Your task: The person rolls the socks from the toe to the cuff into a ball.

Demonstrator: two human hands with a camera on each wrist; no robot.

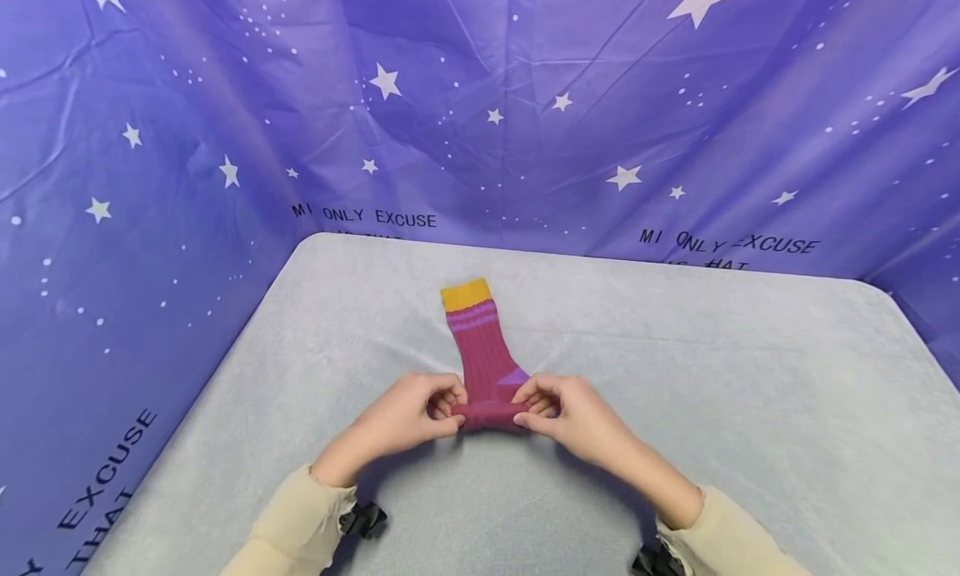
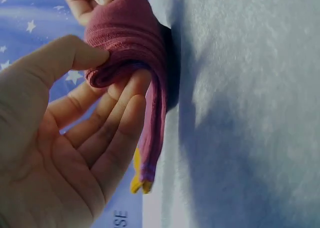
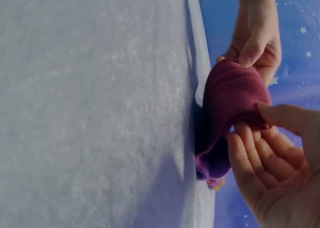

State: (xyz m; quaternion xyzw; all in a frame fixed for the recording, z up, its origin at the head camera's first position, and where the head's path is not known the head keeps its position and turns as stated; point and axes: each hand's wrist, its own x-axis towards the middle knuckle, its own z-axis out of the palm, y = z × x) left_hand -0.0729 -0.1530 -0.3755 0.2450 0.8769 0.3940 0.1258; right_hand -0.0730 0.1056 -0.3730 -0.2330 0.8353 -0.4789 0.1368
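A maroon sock (image 1: 483, 351) with a yellow cuff and purple stripes lies on the table, its cuff pointing away from me. The near end is rolled up into a thick fold. My left hand (image 1: 420, 409) pinches the left end of that roll between thumb and fingers. At the right end, beside the purple heel, my right hand (image 1: 562, 405) pinches the roll the same way. The left wrist view shows the layered roll of the sock (image 2: 125, 42) with the left fingers tucked into its end. In the right wrist view the right thumb presses on the rolled sock (image 3: 235, 90).
A pale grey cloth covers the table (image 1: 720, 376). Purple-blue curtains (image 1: 480, 76) with white stars and printed words hang behind and at both sides. Dark straps (image 1: 363, 519) show by the cream sleeves (image 1: 288, 522).
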